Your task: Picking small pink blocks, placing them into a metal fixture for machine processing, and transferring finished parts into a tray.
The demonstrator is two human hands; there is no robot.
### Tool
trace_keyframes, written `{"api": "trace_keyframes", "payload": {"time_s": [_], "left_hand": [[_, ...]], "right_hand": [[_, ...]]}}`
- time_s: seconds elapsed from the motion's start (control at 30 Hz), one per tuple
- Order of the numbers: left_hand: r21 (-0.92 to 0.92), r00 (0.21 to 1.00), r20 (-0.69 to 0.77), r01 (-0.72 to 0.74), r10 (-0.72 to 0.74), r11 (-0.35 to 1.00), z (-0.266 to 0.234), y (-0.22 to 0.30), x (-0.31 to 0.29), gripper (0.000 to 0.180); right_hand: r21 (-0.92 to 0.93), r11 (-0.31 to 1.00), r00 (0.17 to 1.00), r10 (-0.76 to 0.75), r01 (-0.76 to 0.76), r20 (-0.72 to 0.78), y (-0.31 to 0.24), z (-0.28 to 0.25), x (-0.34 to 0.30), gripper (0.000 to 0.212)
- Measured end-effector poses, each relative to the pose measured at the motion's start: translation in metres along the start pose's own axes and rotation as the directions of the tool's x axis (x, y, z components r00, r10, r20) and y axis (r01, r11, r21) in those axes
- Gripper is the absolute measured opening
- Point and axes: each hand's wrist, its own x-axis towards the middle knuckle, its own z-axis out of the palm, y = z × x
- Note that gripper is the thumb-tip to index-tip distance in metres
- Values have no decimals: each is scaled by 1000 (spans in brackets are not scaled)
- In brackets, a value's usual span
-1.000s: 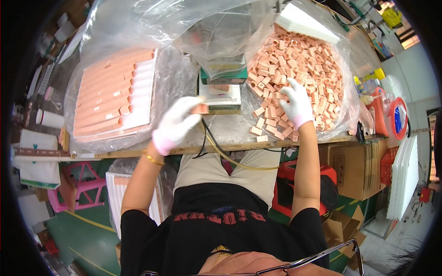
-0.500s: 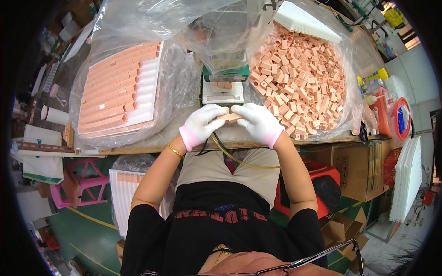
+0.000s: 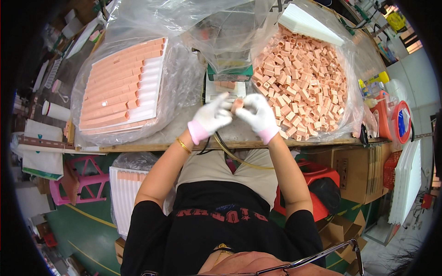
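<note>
Both my hands wear white gloves with pink cuffs. My right hand (image 3: 258,115) pinches a small peach-coloured plastic piece (image 3: 237,105) between thumb and fingertips. Close beside it, my left hand (image 3: 211,118) has its fingers spread, with nothing seen in them. Just beyond the hands is a small white-topped fixture (image 3: 214,97), with peach parts (image 3: 226,85) on it in front of a green box (image 3: 230,74). To the right lies a heap of hollow peach blocks (image 3: 299,83) in clear plastic. On the left, rows of such blocks (image 3: 110,87) fill much of a white ridged tray (image 3: 152,76).
Clear plastic sheeting (image 3: 147,18) drapes over the far side. White trays (image 3: 308,23) are stacked behind the heap. The table's wooden front edge (image 3: 156,147) runs before me, with a yellowish hose (image 3: 239,162) hanging over it. A red stool (image 3: 322,172) stands at the right.
Half a second ago both hands met around peach pieces at the table's near side. Now they are slightly farther forward, the left fingers have opened away, and the right hand keeps a piece.
</note>
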Motion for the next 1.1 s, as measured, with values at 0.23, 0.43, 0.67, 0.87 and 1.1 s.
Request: {"api": "trace_keyframes", "payload": {"time_s": [0.23, 0.43, 0.67, 0.87, 1.1], "left_hand": [[654, 947, -140, -132, 290, 745, -77, -14, 84, 64], [42, 986, -47, -158, 160, 987, -89, -37, 84, 53], [507, 941, -131, -206, 311, 837, -96, -37, 70, 37], [661, 873, -79, -316, 482, 681, -74, 7, 7, 28], [522, 872, 4, -419, 489, 743, -54, 18, -25, 30]], "right_hand": [[-103, 986, 949, -152, 128, -275, 40, 10, 59, 28], [79, 984, 957, -133, 158, -257, 21, 31, 67, 35], [544, 839, 980, 98, 13, -173, 32, 46, 73, 33], [390, 917, 971, 12, 84, -239, 42, 50, 75, 32], [-9, 992, 970, -123, 124, -208, 33, 37, 68, 26]]}}
